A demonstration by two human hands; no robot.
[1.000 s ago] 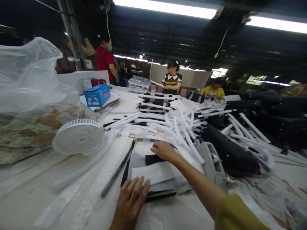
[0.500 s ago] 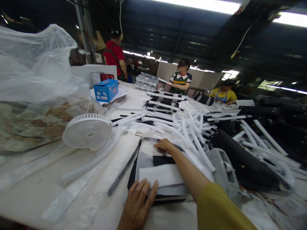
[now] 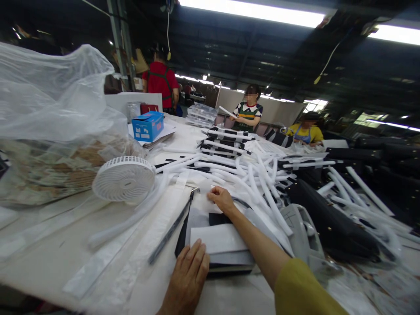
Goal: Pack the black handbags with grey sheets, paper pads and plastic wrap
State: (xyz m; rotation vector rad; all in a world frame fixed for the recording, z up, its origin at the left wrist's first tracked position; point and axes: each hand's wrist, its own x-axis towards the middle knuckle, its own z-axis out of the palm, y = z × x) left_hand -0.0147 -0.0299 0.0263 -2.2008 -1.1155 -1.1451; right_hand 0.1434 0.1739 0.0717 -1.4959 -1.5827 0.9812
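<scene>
A flat black bag-like piece (image 3: pixel 181 238) lies before me, with a grey sheet (image 3: pixel 198 217) and a folded white sheet (image 3: pixel 216 237) on top. My left hand (image 3: pixel 189 274) rests on its lower left part, fingers stretched out flat. At the far edge, my right hand (image 3: pixel 222 199) pinches what looks like a thin translucent sheet (image 3: pixel 204 186); its exact kind is unclear. A dark strap (image 3: pixel 170 236) with a metal fitting at its upper end runs along the left side. My right forearm covers part of the piece's right side.
Left are a white fan (image 3: pixel 124 179), a large clear plastic bag (image 3: pixel 65 109) and a blue box (image 3: pixel 147 126). White foam tubes (image 3: pixel 252 181) heap behind. A grey tape dispenser (image 3: pixel 300 229) and black bags (image 3: pixel 331 218) lie right. Several people are beyond the table.
My right hand has shifted slightly left, and the translucent sheet stands more visibly at its fingertips. My left hand has slid slightly left, its fingers closer together. A person in red has turned away.
</scene>
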